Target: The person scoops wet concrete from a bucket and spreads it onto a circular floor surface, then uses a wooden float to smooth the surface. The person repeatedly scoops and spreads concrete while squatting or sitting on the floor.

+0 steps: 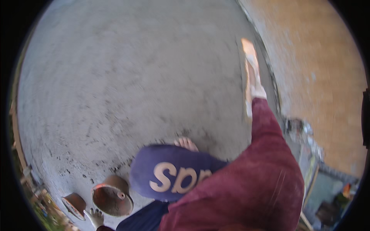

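Note:
My right hand (pixel 255 81), in a pale glove, reaches far forward and is closed on a long, narrow orange float (pixel 248 46). The float lies along the wet grey cement (pixel 135 77), close to its right edge. My left hand (pixel 95 218), also in a pale glove, is low at the left with its fingers spread and nothing in them. Beside it are a round mortar-stained bucket (pixel 115 196) and a smaller tilted pan (pixel 74 205). The inside of the bucket is smeared with cement.
My bent knee in blue trousers (pixel 173 173) and my bare toes (pixel 185 144) are at the cement's near side. A tan wall-like surface (pixel 316 77) borders it on the right. Crumpled clear plastic (pixel 304 133) and an opening with plants lie at the lower right.

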Tool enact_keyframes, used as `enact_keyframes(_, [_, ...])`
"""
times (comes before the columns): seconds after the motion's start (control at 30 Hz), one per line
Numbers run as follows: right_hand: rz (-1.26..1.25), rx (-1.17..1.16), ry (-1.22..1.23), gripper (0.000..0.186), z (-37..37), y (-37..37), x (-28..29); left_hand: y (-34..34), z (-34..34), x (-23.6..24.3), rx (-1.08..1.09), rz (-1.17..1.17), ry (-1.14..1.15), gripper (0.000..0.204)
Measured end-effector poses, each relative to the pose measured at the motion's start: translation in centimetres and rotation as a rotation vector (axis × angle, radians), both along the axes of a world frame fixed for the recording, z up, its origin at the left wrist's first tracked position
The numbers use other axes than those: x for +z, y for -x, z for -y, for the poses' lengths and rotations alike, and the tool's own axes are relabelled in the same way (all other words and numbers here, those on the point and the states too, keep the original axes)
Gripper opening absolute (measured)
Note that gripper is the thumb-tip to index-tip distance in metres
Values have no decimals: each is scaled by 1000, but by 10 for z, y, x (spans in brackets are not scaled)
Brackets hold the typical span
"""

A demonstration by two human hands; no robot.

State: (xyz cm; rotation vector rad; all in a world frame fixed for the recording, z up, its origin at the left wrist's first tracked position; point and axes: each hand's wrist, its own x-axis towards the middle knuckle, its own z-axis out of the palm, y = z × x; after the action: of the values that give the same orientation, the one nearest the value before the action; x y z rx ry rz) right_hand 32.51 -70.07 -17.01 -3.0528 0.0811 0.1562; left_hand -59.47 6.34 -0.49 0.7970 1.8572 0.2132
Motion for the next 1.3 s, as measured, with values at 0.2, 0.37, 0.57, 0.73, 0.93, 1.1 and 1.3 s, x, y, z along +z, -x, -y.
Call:
enact_keyframes(0.2, [-231,-247,-25,104,103,268,39,-93,25,11,103,-18,-207,99])
enact_keyframes(0.37, [-631,214,-84,87,-24,404,75,-112,66,24,111,-25,-302,84])
enact_keyframes(0.57, [-489,968,-1,71,-204,372,-42,-171,93,69,-6,-25,-433,67])
enact_keyframes(0.73, [-345,1191,43,67,-275,325,-62,-179,114,96,-26,18,-507,54])
enact_keyframes(0.93, [-293,1159,-87,67,-254,304,-26,-201,148,122,74,111,-486,38])
enact_keyframes(1.1, [-301,1106,-68,67,-231,284,-5,-176,179,124,-40,187,-432,41])
enact_keyframes(1.3, [-326,1012,3,67,-207,245,5,-166,216,101,-199,284,-401,37])
